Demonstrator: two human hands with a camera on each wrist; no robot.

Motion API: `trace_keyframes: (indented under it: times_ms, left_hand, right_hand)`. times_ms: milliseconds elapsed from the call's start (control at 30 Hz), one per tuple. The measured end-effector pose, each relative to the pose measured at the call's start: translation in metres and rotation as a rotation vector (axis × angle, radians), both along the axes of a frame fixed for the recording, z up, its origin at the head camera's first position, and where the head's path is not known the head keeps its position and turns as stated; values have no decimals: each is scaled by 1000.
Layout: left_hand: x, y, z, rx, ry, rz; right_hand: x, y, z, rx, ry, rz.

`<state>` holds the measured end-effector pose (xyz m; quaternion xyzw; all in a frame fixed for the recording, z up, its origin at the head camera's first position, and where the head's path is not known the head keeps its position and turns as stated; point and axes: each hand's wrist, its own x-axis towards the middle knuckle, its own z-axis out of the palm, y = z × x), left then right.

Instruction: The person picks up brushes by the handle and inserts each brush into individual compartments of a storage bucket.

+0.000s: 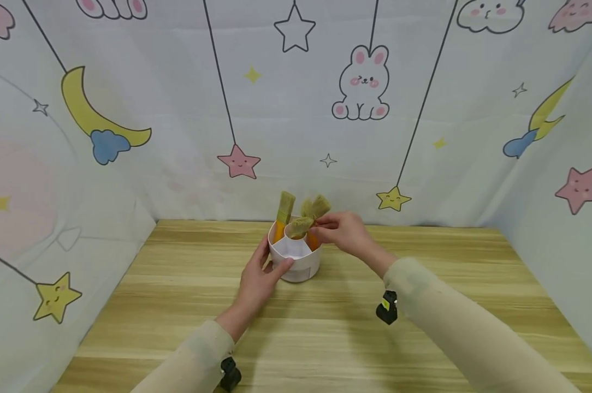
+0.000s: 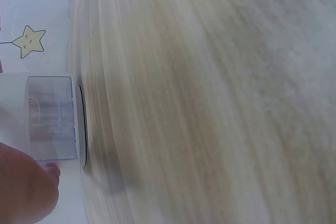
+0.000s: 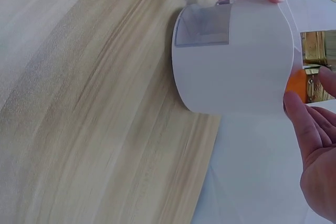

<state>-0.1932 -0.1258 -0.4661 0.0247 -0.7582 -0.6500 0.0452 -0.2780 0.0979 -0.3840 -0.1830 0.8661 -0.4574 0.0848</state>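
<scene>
A white round organizer [image 1: 296,266] with inner dividers stands on the table. My left hand [image 1: 258,278] grips its left side, thumb at the front rim and fingers round the back. Several paintbrushes with tan bristles stand bristles up in it: one paintbrush [image 1: 286,204] with an orange handle leans at the left, others cluster at the centre and right. My right hand [image 1: 347,234] pinches a paintbrush at the right rim. In the right wrist view, thumb and fingers are about the orange handle [image 3: 296,85] and the gold ferrule [image 3: 316,85]. The front compartment shows its white inside.
The wood-grain table [image 1: 188,295] reaches out on both sides of the organizer. Behind it hangs a white curtain [image 1: 296,109] printed with stars, moons and rabbits. A clear drawer [image 2: 51,119] is set in the organizer's outer wall, low down.
</scene>
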Motion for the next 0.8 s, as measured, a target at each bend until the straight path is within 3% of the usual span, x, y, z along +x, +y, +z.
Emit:
trace_keyframes:
  times_ms: [167, 467, 800]
  left_hand:
    - [-1, 0, 1, -3, -2, 5]
    - [-2, -2, 3, -29, -16, 5]
    - [1, -14, 9, -128, -50, -5]
  right_hand:
    - [0, 5, 4, -5, -2, 10]
    - [4, 25, 8, 42, 110, 46]
    - [15, 58, 12, 165, 211, 159]
